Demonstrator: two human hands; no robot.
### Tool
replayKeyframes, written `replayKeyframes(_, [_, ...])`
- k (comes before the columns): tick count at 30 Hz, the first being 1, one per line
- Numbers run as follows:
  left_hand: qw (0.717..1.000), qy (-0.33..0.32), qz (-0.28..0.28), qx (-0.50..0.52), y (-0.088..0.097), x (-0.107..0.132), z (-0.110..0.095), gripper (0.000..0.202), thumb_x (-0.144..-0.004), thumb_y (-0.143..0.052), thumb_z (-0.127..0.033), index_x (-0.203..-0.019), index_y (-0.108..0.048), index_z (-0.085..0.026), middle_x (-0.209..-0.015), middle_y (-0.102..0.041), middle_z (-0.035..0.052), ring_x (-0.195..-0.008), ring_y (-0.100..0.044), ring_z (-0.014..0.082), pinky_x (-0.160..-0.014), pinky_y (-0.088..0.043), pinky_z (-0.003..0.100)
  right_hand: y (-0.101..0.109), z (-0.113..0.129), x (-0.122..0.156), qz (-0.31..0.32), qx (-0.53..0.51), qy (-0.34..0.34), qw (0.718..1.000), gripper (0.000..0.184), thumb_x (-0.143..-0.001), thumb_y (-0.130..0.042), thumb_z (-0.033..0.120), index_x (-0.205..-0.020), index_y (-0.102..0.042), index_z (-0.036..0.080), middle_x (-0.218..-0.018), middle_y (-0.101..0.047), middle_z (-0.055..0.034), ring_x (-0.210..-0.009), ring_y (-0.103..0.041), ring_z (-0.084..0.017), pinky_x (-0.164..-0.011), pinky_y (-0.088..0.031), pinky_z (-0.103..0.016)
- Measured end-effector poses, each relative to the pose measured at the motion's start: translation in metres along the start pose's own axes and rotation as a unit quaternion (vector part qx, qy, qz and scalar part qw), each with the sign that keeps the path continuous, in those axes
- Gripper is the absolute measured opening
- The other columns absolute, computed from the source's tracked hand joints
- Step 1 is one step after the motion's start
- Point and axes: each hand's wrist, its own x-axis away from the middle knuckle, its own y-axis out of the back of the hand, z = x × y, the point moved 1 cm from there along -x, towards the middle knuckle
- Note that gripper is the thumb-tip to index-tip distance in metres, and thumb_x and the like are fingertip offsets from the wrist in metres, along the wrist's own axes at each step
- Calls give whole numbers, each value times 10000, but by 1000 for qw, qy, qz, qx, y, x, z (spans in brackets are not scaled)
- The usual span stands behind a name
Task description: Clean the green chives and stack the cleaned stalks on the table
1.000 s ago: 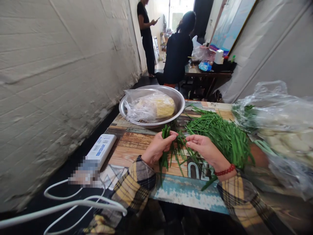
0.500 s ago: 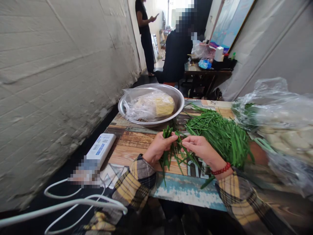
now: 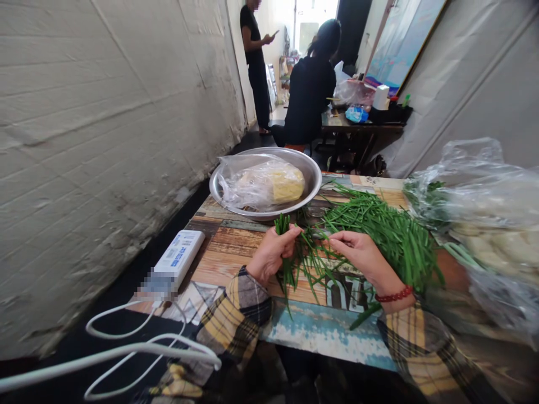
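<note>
Gripped in my left hand (image 3: 273, 252) is a bunch of garlic chives (image 3: 287, 275), its cut ends poking up above the fist and its leaves trailing below. My right hand (image 3: 357, 255), with a red bead bracelet at the wrist, is a little to the right. Its thumb and forefinger are pinched together beside thin green leaves; whatever lies between the tips is too small to make out. Loose chive strands (image 3: 314, 269) are scattered on the table between both hands. Behind my right hand spreads a large heap of chives (image 3: 383, 233).
A metal basin (image 3: 314, 193) holding a yellow block in clear plastic stands at the back. White vegetables in a plastic bag (image 3: 484, 196) are at right. A white power strip (image 3: 181, 252) with cables is left. Two people (image 3: 309, 95) are farther off, by another table (image 3: 357, 128).
My right hand has drawn rightward, away from my left, which still grips the chives. The whole view has shifted slightly.
</note>
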Motion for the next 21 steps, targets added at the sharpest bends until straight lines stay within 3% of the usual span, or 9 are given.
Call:
replayKeyframes(3, [1000,-2,2,7,1,-1,1,347,-650,-749,-355,-698,-460,-168,-447,-248,-118,-373,-180,19,-364,-118,180,3,-6,-3,-4,16,8,1000,310,-750,-604,412,-886,-714,155,-850,-716,-68,-746,-627,-183,-689,-467,-297])
replayKeyframes(7, [1000,-15,-1,6,1,-1,0,338,-664,-740,-353,-718,-460,-170,-454,-259,-116,-376,-185,22,-361,-128,179,5,-5,-2,-40,91,84,992,287,-814,-548,378,-943,-711,179,-945,-703,-71,-849,-621,-187,-764,-458,-308])
replayKeyframes(13, [999,-46,-28,0,1,-2,-1,318,-688,-723,-352,-744,-471,-166,-464,-271,-115,-374,-188,18,-364,-142,175,-24,15,13,90,156,117,977,204,-828,-558,331,-789,-690,180,-686,-631,-3,-615,-535,-125,-579,-387,-241])
replayKeyframes(18, [999,-22,39,-24,0,1,-1,283,-722,-697,-366,-762,-543,-132,-460,-275,-105,-385,-204,20,-374,-153,175,-34,15,16,70,190,130,971,249,-841,-551,294,-640,-633,171,-575,-562,18,-549,-489,-108,-529,-331,-238])
replayKeyframes(21, [998,-21,58,-29,1,3,-4,271,-756,-664,-373,-758,-570,-119,-461,-276,-97,-389,-215,21,-376,-165,171,-27,15,14,150,166,166,960,210,-859,-544,296,-751,-687,185,-674,-637,0,-630,-556,-120,-593,-393,-234])
